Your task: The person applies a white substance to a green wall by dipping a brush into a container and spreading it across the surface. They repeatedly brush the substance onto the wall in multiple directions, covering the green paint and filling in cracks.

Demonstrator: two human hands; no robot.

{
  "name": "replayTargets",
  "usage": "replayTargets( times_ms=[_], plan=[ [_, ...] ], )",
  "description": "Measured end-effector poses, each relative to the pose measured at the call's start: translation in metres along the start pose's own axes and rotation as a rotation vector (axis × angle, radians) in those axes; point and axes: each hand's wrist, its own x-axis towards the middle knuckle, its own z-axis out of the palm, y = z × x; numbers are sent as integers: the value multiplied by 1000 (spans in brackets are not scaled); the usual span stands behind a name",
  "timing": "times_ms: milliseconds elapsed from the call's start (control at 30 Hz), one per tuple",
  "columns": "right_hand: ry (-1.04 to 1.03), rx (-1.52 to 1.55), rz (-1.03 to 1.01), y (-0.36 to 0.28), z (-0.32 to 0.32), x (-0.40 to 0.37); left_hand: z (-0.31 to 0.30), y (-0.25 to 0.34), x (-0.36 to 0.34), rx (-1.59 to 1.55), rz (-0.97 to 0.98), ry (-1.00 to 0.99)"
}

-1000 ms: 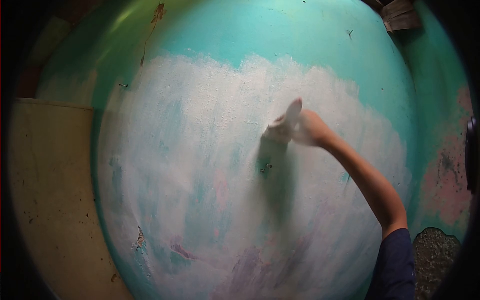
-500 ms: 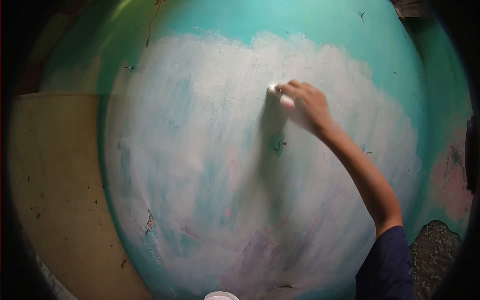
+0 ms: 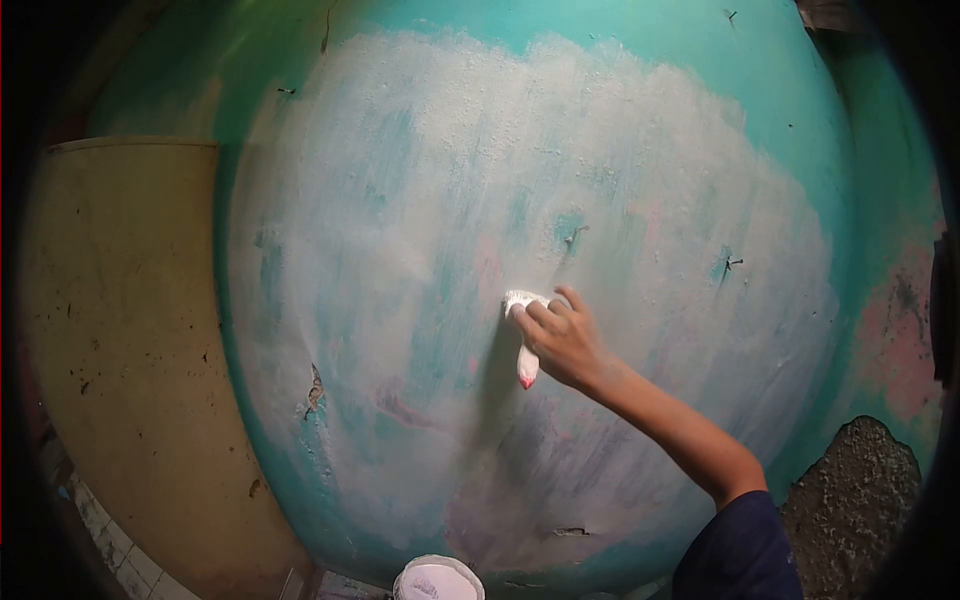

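My right hand (image 3: 568, 342) is closed around a paintbrush (image 3: 527, 366). White paint coats its bristles and much of its handle, which hangs downward and ends in a red tip. The bristles are against or very near the turquoise wall (image 3: 790, 75), on a broad streaky patch of white paint (image 3: 400, 260). Turquoise and some pink show through the streaks. Just above the hand, a bent nail (image 3: 576, 235) sticks out of the wall. At the bottom edge stands a round white container (image 3: 438, 580), pale inside and partly cut off. My left hand is out of sight.
A tan board (image 3: 130, 330) covers the left side. Other nails (image 3: 733, 264) jut from the wall. A rough dark patch of bare wall (image 3: 852, 500) shows at lower right. Floor tiles (image 3: 125, 560) appear at lower left.
My right hand has come down the wall with the paintbrush, from above the middle nail to below it. The view has tilted down, so more of the white container shows.
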Motion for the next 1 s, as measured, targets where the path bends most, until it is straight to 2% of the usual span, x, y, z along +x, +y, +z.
replayTargets(
  times_ms=[100,200,233,300,333,400,433,500,533,567,633,700,833,933,1000],
  plan=[
    [10,88,66,-23,-6,-24,21,17,-12,43,51,4],
    [-35,403,433,-58,-21,-55,52,33,-19,82,101,5],
    [-48,411,442,-74,-23,-70,62,37,-24,98,112,10],
    [163,859,698,-109,-29,-101,80,48,-33,137,134,24],
    [149,868,717,-127,-39,-114,88,51,-38,157,141,33],
    [-54,1318,1285,-160,-65,-135,106,58,-46,200,153,55],
    [-69,1326,1310,-174,-70,-149,114,61,-50,223,158,67],
    [68,1618,1513,-197,-79,-176,134,68,-63,277,163,92],
    [62,1623,1583,-205,-87,-186,146,70,-64,280,152,86],
    [44,1631,1620,-213,-95,-191,157,73,-65,285,138,83],
    [179,1543,1702,-219,-112,-197,166,69,-59,303,164,20],
    [159,1557,1784,-224,-125,-204,183,71,-58,266,162,-53],
    [159,1384,1744,-228,-140,-216,179,56,-49,327,184,-108],
    [11,1231,1721,-229,-150,-220,184,48,-51,317,180,-130],
    [-63,1081,1591,-230,-151,-217,182,44,-52,360,152,-134]
  ],
)
